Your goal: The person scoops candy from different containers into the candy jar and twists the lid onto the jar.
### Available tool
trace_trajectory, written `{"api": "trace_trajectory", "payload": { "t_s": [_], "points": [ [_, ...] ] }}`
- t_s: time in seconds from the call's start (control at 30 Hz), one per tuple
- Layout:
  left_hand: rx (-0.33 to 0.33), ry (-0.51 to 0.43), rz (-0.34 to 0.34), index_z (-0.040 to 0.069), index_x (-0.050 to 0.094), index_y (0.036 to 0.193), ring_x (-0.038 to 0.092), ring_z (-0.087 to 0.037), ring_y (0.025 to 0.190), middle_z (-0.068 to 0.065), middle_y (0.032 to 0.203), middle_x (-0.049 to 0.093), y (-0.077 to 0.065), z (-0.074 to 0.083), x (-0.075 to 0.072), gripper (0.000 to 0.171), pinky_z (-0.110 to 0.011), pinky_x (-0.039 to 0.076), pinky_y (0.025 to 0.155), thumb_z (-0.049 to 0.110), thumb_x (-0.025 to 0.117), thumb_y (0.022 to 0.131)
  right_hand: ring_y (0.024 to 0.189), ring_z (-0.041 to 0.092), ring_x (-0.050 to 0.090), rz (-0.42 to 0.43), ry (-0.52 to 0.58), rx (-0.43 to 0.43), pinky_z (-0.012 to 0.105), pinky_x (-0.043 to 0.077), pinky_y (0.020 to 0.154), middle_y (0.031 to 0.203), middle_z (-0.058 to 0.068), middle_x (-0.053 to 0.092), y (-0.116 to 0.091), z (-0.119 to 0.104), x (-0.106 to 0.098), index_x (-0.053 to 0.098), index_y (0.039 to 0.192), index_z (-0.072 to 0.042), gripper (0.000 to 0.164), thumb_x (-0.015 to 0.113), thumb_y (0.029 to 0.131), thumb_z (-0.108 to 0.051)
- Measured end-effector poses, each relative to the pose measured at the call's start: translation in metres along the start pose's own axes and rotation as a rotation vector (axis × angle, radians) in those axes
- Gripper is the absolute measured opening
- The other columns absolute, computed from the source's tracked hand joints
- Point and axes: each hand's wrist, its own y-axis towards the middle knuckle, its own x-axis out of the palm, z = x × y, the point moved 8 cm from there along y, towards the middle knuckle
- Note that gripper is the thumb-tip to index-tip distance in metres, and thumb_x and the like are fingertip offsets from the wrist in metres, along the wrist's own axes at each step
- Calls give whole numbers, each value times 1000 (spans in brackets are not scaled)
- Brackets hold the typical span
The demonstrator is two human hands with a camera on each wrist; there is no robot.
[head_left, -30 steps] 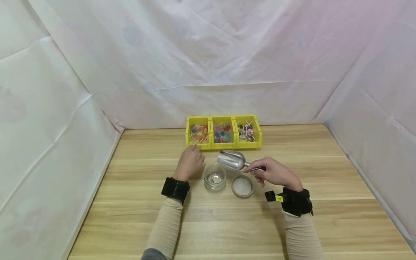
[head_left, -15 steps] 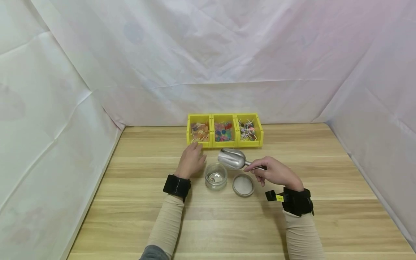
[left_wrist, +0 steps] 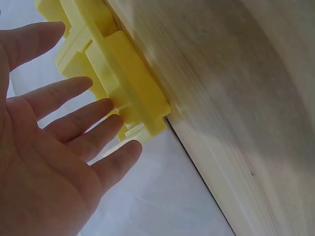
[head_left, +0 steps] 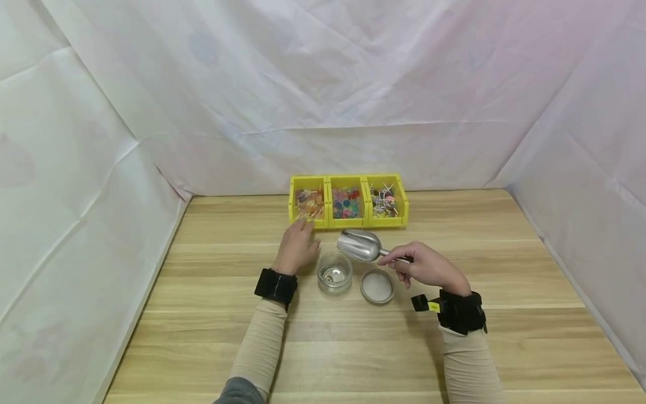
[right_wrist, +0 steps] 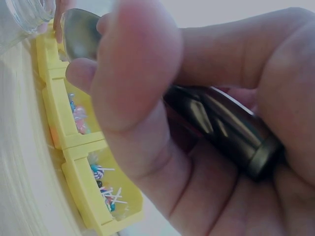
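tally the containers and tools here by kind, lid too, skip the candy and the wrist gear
Bins: 3
Jar: 1
Lid: 1
Scoop: 1
Total: 6

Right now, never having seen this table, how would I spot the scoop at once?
On the wooden table, find the row of three yellow bins near the white cloth backdrop. Just in front of them, the right hand holds the scoop. Unlike the clear glass jar and round lid nearby, it is shiny silver with a dark handle.
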Motion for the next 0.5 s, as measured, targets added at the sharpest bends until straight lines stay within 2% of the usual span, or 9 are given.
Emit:
{"api": "trace_trajectory", "payload": {
  "t_s": [0.3,0.5],
  "points": [
    [-5,0,2,-3,45,144,32,-37,144,-25,153,37,-2,-1,1,58,-48,24,121,25,62,97,51,15,58,2,17,13,29,52,49,68,8,60,0,-1,0,72,115,-5,24,53,100,-2],
    [-5,2,-1,-2,47,144,31,-36,145,-24,154,37,0,-2,2,56,-48,24,121,26,61,97,51,19,58,31,24,40,30,52,50,66,7,59,1,2,-2,72,114,-4,23,54,100,-3]
  ]
}}
